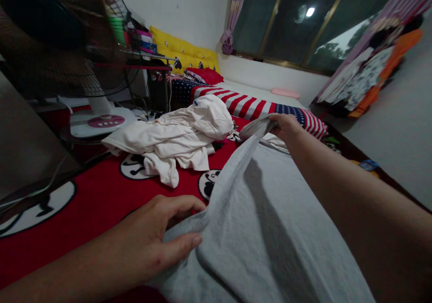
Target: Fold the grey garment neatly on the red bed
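A light grey garment (270, 222) lies spread across the red bed cover (101, 195) in front of me. My left hand (158, 235) pinches its near edge between thumb and fingers, low on the left. My right hand (286, 125) is stretched out further away and grips the garment's far edge, lifting it so a fold rises between the two hands.
A heap of cream-white clothes (178, 136) lies beyond on the red cover. A standing fan (67, 46) is at the left. Stars-and-stripes bedding (249, 105) and a yellow headboard (182, 51) sit further back. Clothes hang at the right (371, 73) beside a window.
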The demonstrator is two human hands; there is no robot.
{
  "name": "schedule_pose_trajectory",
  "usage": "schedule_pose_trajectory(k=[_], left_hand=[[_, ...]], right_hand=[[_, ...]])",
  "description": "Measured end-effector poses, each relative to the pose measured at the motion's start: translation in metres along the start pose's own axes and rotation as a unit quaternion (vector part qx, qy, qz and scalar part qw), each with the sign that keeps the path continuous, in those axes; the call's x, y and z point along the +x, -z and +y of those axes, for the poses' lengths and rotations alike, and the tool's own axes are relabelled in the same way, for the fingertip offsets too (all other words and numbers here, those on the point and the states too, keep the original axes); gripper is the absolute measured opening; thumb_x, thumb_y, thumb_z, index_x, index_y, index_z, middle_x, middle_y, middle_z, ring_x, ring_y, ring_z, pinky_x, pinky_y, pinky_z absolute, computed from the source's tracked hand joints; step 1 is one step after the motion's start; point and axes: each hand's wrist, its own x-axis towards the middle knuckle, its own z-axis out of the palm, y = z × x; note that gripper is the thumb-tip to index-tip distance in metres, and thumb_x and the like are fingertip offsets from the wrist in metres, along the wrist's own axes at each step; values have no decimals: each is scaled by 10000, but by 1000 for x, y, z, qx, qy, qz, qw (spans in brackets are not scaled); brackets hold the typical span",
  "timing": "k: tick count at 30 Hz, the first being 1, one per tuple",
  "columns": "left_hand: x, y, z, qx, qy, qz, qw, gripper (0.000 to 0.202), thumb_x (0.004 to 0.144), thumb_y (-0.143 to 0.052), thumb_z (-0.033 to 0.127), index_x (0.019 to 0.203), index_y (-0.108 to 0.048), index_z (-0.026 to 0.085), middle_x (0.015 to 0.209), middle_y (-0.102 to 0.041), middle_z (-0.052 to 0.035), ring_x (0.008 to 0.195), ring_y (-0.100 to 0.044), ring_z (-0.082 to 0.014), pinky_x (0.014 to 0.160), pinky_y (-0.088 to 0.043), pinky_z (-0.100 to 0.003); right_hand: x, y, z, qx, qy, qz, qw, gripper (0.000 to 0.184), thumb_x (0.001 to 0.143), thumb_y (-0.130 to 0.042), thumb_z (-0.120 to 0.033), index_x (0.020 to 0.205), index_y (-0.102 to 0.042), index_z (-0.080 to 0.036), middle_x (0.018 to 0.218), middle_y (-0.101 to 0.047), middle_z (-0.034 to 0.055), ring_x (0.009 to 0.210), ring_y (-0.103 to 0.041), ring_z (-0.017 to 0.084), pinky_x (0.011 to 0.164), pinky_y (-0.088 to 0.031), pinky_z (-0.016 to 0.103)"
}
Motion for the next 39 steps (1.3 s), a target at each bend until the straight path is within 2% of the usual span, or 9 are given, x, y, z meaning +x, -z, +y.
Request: schedule_pose_trajectory(k=[4, 11, 14, 16, 20, 22, 26, 33, 39], left_hand=[[12, -22, 34, -2, -18, -31, 999, 494, 810, -611, 414, 1278, -593, 255, 1227, -630, -57, 1059, -597, -230, 866, -479, -274], [49, -68, 66, -15, -117, -338, 934, 454, 822, -624, 248, 1269, -606, 168, 996, -724, -58, 780, -683, -170, 672, -496, -219], [80, -78, 75, 18, -207, -391, 897, 360, 845, -604, 225, 1192, -662, 147, 899, -738, -48, 737, -689, -158, 708, -498, -224], [112, -83, 78, 39, -252, -323, 911, 331, 869, -579, 267, 1157, -680, 140, 859, -740, -48, 734, -688, -150, 729, -505, -222], [193, -92, 65, 158, -274, 79, 945, 373, 885, -452, 121, 1213, -629, 141, 1193, -662, -105, 1114, -604, -191, 989, -437, -288], [226, -98, 50, 236, -226, 162, 931, 471, 897, -487, 188, 1358, -489, 89, 1416, -478, -179, 1310, -452, -247, 1086, -360, -346], [252, -110, 23, 336, -182, 139, 914, 649, 921, -466, 474, 1430, -396, 78, 1525, -292, -226, 1431, -219, -343, 1162, -204, -482], [251, -117, 16, 345, -195, 151, 906, 626, 945, -366, 520, 1441, -404, 140, 1541, -269, -205, 1438, -194, -345, 1165, -183, -490], [257, -118, 12, 330, -206, 149, 909, 635, 943, -385, 475, 1464, -343, 114, 1522, -319, -191, 1437, -207, -332, 1170, -187, -491]], right_hand=[[11, 34, 10, 35, -4, 49, 998, 198, 727, -556, -15, 769, -518, -205, 663, -578, -44, 655, -587, 120, 578, -561, 259], [4, 104, 79, 60, -2, 103, 993, 211, 630, -615, -65, 781, -545, -195, 660, -585, -60, 594, -559, 111, 510, -524, 234], [1, 122, 116, 68, -2, 94, 993, 124, 654, -651, -210, 720, -549, -190, 634, -587, -41, 557, -556, 119, 484, -515, 243], [2, 128, 134, 71, 11, 84, 994, 159, 677, -649, -312, 687, -549, -189, 624, -595, -27, 552, -564, 122, 512, -524, 253], [5, 135, 150, 47, 53, 39, 997, 305, 628, -697, -431, 779, -656, -169, 708, -668, 11, 625, -612, 153, 596, -535, 285], [5, 136, 152, 18, 73, 26, 997, 404, 577, -737, -442, 859, -695, -155, 795, -702, 38, 721, -641, 191, 658, -535, 312], [6, 139, 157, -56, 121, 17, 991, 529, 529, -761, -395, 991, -705, -142, 1006, -718, 78, 959, -640, 268, 837, -505, 373], [9, 123, 129, -253, 190, -3, 949, 376, 632, -592, -265, 959, -742, -156, 885, -735, 61, 856, -656, 276, 776, -505, 379], [-42, 79, 86, -460, 427, -260, 734, 194, 834, -560, -321, 814, -726, -224, 875, -707, 47, 814, -637, 187, 757, -452, 284]])
